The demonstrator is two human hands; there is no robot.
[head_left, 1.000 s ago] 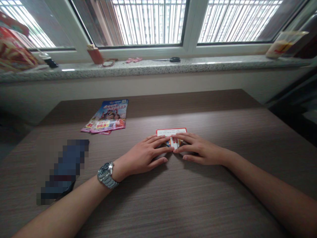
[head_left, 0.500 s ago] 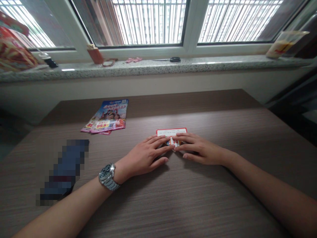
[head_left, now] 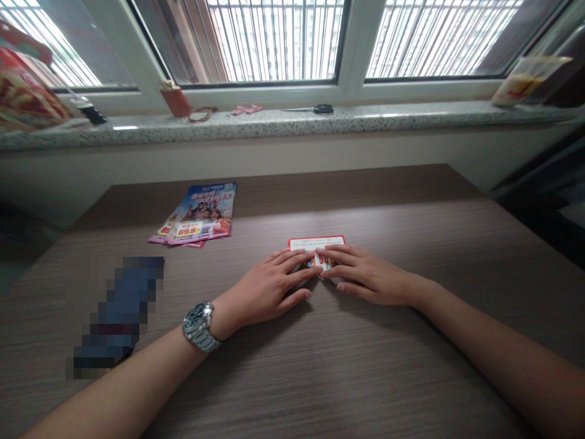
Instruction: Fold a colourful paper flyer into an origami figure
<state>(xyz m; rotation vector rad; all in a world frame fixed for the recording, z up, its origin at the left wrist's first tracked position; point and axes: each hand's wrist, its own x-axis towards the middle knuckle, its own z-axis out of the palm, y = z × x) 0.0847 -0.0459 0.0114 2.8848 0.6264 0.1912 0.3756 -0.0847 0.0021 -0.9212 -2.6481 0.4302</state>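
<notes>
Paper (head_left: 315,243), folded and small, lay on the table (head_left: 320,378) under the fingertips of the left hand (head_left: 272,283) and right hand (head_left: 375,277).

From where I stood, both hands reached in from opposite sides, palms down, fingers stretched out and a little apart, laid over the paper's lower part and gripping nothing. The index fingertips came close together near its pointed lower end, while both thumbs stuck out on the near side; whether they touched the tabletop I couldn't tell. A red-edged white strip showed beyond the fingers, and a coloured printed patch between them. The left wrist wore a metal watch (head_left: 200,326). Flyers (head_left: 208,213) lay overlapping farther back on the left, with a blurred dark-blue object (head_left: 123,314) nearer the left forearm. Scissors (head_left: 322,110) rested on the speckled windowsill (head_left: 388,123).
</notes>
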